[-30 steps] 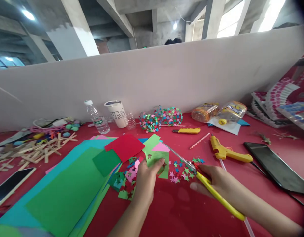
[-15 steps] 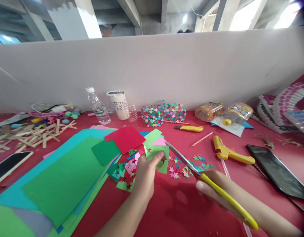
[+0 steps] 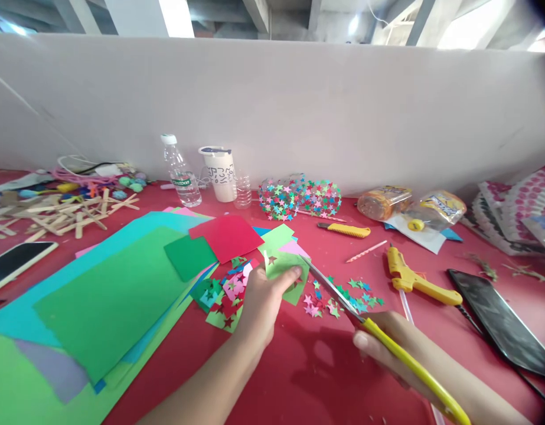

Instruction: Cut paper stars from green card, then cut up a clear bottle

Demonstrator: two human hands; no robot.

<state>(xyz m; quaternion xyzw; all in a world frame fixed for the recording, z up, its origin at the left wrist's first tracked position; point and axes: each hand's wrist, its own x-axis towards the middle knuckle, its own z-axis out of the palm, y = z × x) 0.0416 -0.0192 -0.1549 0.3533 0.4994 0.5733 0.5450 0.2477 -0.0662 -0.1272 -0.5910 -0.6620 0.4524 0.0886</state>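
My left hand (image 3: 263, 301) pinches a light green piece of paper (image 3: 284, 267) that has star-shaped holes in it. My right hand (image 3: 387, 336) grips yellow-handled scissors (image 3: 414, 363), their blades pointing up and left, with the tips beside the paper's upper right corner. Whether the blades touch the paper I cannot tell. Small loose paper stars (image 3: 314, 304) lie on the table just beyond, between the two hands. To the left of my left hand is a pile of cut scraps (image 3: 228, 295) with star holes. A red sheet (image 3: 230, 236) lies behind it.
Large coloured sheets (image 3: 117, 295) are stacked at the left, near wooden sticks (image 3: 78, 218). A yellow glue gun (image 3: 414, 277), a box cutter (image 3: 345, 230) and a black tablet (image 3: 498, 313) lie at the right. Star-covered bottle pieces (image 3: 299, 198) and a water bottle (image 3: 181, 177) stand by the wall.
The camera view has tilted down and shifted slightly. My left hand still holds the green paper and my right hand the scissors, with little movement between them.
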